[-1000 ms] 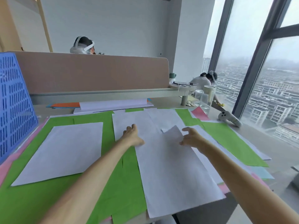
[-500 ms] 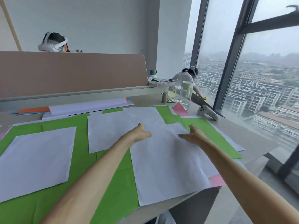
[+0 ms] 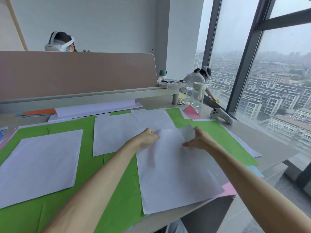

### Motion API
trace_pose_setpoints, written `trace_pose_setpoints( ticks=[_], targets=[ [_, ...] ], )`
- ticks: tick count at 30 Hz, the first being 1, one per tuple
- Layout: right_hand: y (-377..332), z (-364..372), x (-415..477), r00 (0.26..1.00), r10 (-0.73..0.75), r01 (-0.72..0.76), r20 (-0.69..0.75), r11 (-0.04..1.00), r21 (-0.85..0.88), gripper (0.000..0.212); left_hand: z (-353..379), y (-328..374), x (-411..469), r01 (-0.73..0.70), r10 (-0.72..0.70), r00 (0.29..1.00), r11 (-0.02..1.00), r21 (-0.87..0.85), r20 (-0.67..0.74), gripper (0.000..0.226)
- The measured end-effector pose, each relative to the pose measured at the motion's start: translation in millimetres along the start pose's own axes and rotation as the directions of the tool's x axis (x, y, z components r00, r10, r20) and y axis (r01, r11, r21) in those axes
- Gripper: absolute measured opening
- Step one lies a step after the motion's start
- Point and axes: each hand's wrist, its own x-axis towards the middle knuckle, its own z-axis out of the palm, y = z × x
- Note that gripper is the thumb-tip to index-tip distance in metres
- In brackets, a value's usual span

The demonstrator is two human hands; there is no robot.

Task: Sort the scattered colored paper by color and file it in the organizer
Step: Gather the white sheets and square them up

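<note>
- Head view: both my bare arms reach forward over a desk (image 3: pixel 262 142) covered in loose paper.
- Left hand (image 3: pixel 147 137) lies on the far left corner of the near white sheet (image 3: pixel 176 170), fingers curled down onto it; whether it pinches the paper or only presses on it, I cannot tell.
- Right hand (image 3: pixel 200 139) is at the sheet's far right corner, thumb and fingers closed on that corner, which curls up off the desk.
- That sheet lies over green paper (image 3: pixel 109 190), and its near edge hangs just past the desk's front edge.
- Second white sheet (image 3: pixel 116 133) sits just left of my left hand, overlapped by a third white sheet (image 3: pixel 153 119) farther back.
- Fourth white sheet (image 3: pixel 40 163) lies well to the left, also on green.
- Pink paper (image 3: pixel 229 189) peeks out under the near sheet's right corner; another pink sheet (image 3: pixel 191 112) shows at the far right, near a clear jug (image 3: pixel 196 98).
- White stack (image 3: pixel 96 109) with an orange sheet (image 3: pixel 40 112) beside it lies along the back, under the divider (image 3: pixel 75 73).
- White controller (image 3: pixel 220 115) rests at the right, by the window.
- No organizer is visible in this view.
</note>
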Motion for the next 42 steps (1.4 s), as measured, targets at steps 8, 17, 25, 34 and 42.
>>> trace_pose_setpoints(
  ticks=[8, 17, 25, 34, 42],
  targets=[
    [14.8, -12.5, -9.6, 0.992, -0.01, -0.053, 0.125, 0.87, 0.49, 0.034, -14.4, -8.7, -2.4, -0.02, 0.023, 0.986, 1.0, 0.019, -0.163, 0.064],
    [9.4, -30.8, -7.1, 0.963, -0.268, 0.185, -0.001, 0.662, 0.726, 0.024, -53.5, -33.9, -1.6, -0.006, -0.045, 0.955, 0.985, -0.172, -0.293, 0.063],
    [-23.7, -3.1, 46.0, 0.991, -0.122, 0.123, -0.062, 0.604, 0.787, 0.031, -104.8, -68.5, 13.5, 0.184, -0.185, 0.902, 0.982, -0.04, -0.391, 0.066],
    [-84.0, 47.1, 107.2, 0.997, -0.068, 0.081, -0.047, 0.69, 0.72, 0.018, -133.6, -93.3, 36.0, 0.212, -0.22, 0.85, 0.975, -0.072, -0.478, 0.068],
    [-90.8, 76.1, 129.9, 0.989, -0.028, 0.091, -0.143, 0.885, 0.456, 0.035, -139.1, -100.5, 54.6, 0.078, -0.192, 0.859, 0.965, -0.249, -0.474, 0.049]
  ],
)
